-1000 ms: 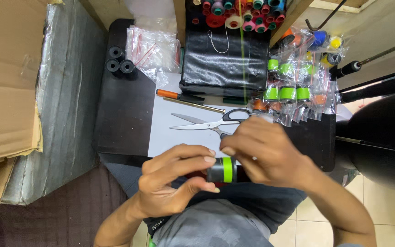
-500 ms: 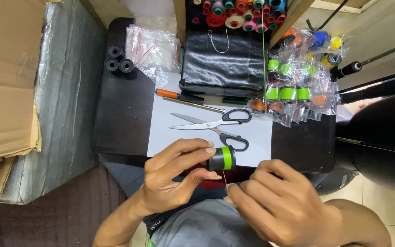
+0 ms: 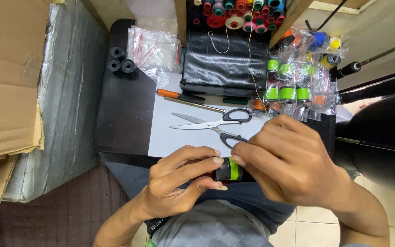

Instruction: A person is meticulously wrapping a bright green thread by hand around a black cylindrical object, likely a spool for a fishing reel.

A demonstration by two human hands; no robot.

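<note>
A small black spool with a band of lime-green thread [image 3: 230, 169] is pinched between the fingers of my left hand [image 3: 179, 183], low in the middle of the view. My right hand [image 3: 289, 162] covers the spool's right end, fingertips touching the green band. A thin pale thread [image 3: 249, 50] runs down from the spools at the top toward my hands. Open scissors with black handles [image 3: 216, 123] lie on a white sheet [image 3: 170, 137] just beyond my fingers.
A black tray [image 3: 124, 114] holds the sheet, three black empty spools [image 3: 119, 61], clear plastic bags [image 3: 154, 50], an orange-handled tool [image 3: 179, 96] and a black pouch [image 3: 227, 61]. Bagged green spools [image 3: 289, 87] lie right. Coloured spools [image 3: 236, 11] sit at top. A cardboard box [image 3: 5, 77] stands left.
My right hand, which had dropped down toward my lap half a second ago, has come back up over the spool's right end. The left hand has kept hold of the spool.
</note>
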